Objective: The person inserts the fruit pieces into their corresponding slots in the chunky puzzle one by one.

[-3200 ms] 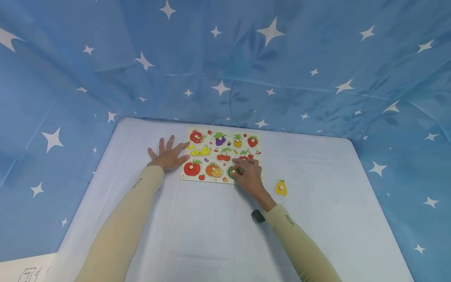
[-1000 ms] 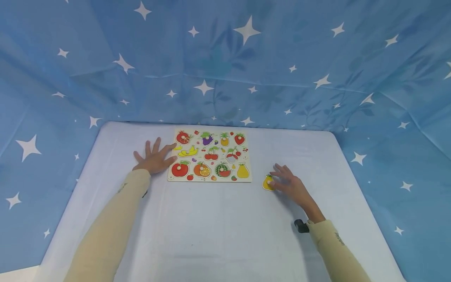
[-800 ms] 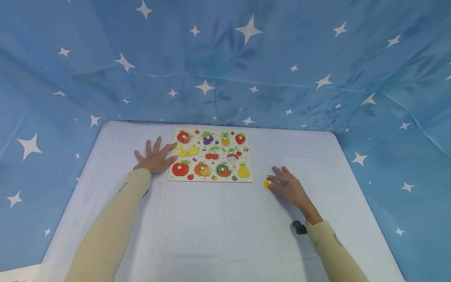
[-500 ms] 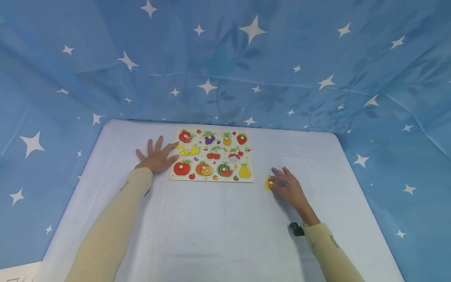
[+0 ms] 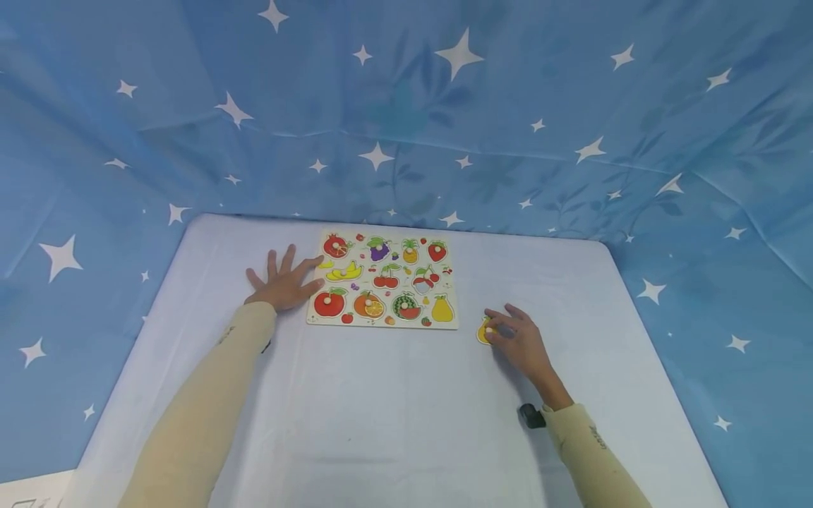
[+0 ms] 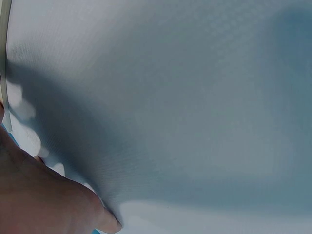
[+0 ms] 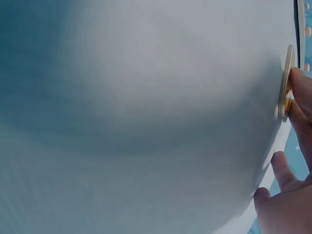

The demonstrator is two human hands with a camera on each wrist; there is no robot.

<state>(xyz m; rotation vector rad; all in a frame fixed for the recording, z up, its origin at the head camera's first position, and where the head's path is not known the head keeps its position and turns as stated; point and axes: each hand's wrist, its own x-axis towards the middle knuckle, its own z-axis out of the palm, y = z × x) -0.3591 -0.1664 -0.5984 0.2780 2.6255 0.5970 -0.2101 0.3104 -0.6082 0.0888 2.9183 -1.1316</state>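
Observation:
My right hand point(image 5: 523, 348) pinches the knob of a yellow pear puzzle piece point(image 5: 481, 331) with thumb and forefinger, just right of the fruit puzzle board point(image 5: 381, 326). In the right wrist view the pear piece point(image 7: 284, 90) shows edge-on, low over the cloth. Its other fingers spread away from the piece. My left hand point(image 5: 284, 285) lies with spread fingers at the board's left edge, forefinger and thumb touching it. At the board's lower right is a flat yellow pear shape point(image 5: 442, 309) with no visible knob. Beside it sits a watermelon piece point(image 5: 405, 306) with a knob.
A white cloth point(image 5: 381, 409) covers the table around the board. Blue star-patterned fabric point(image 5: 406, 106) rises behind and at both sides. Other knobbed fruit pieces, such as the apple point(image 5: 329, 303) and orange point(image 5: 369, 305), sit in the board.
My right hand has gone from the watermelon piece on the board rightward to the pear piece and has closed thumb and forefinger on its knob. The left hand has stayed at the board's edge.

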